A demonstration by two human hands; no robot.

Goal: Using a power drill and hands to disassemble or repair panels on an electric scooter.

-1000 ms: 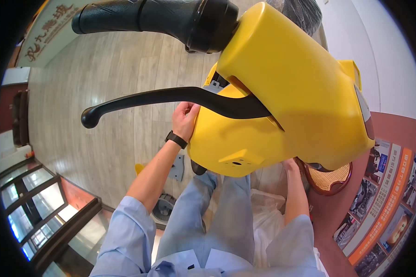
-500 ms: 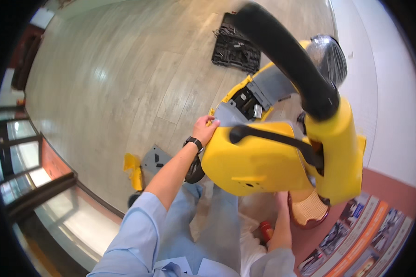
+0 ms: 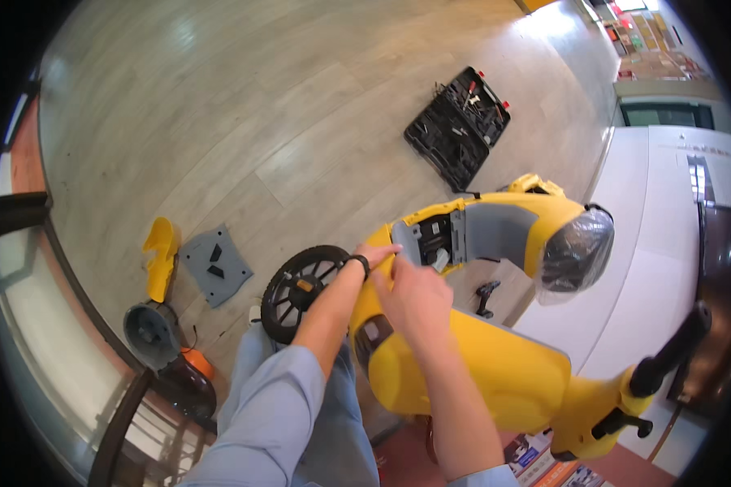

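A yellow scooter with grey inner panels is in front of me. My left hand, a black watch at its wrist, is closed over the yellow edge beside an uncovered compartment. Dark parts and a pale piece show inside it. Close by, my right hand reaches over the yellow body, fingers partly stretched, with nothing visible in it. Its fingertips nearly meet the left hand. A black spoked wheel stands left of the hands. The handlebar points to the lower right.
An opened black tool case lies on the floor ahead. A grey panel, a yellow cover and a grey round housing lie left. Plastic wrap covers the scooter's dark end. A black tool lies beyond the body.
My right hand has come up from below the yellow body to beside my left. The handlebar now appears farther away and lower right. The wheel shows in full, and the view has turned.
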